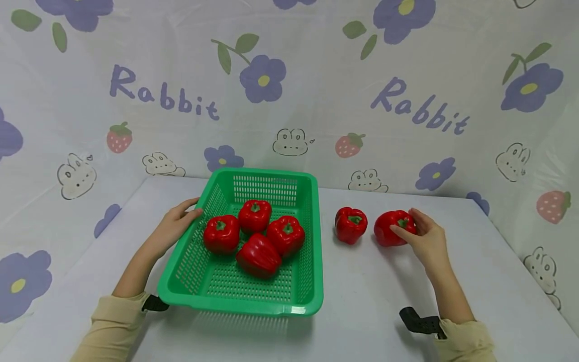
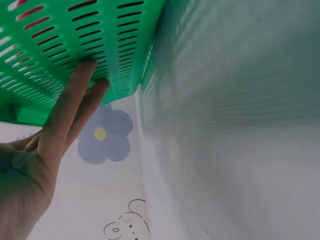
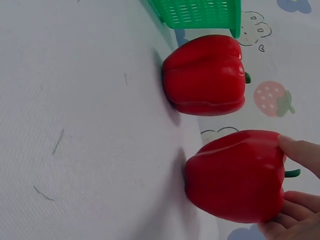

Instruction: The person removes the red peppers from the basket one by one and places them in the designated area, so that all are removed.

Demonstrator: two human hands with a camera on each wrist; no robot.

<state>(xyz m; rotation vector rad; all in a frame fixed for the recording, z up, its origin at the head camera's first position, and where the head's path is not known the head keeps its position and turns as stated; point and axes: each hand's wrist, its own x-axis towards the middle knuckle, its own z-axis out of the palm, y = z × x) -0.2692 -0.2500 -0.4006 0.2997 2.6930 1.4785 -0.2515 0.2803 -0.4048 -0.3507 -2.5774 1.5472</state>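
A green plastic basket (image 1: pixel 239 304) stands on the table with several red bell peppers (image 1: pixel 221 235) inside. My left hand (image 1: pixel 174 223) holds its left side, thumb at the rim; in the left wrist view two fairly straight fingers (image 2: pixel 70 107) lie against the slotted outer wall. To the right, my right hand (image 1: pixel 427 241) grips a red bell pepper (image 1: pixel 388 229) near its stem end, thumb on one side and fingers on the other. The right wrist view shows this pepper (image 3: pixel 235 177) tilted, its green stem towards the palm. I cannot tell whether it touches the table.
Another red bell pepper (image 1: pixel 350 225) sits on the white table (image 1: pixel 362 311) between the basket and the right hand. A patterned cloth (image 1: pixel 307 100) hangs behind the table's back edge. Each wrist carries a black strap mount (image 1: pixel 420 322).
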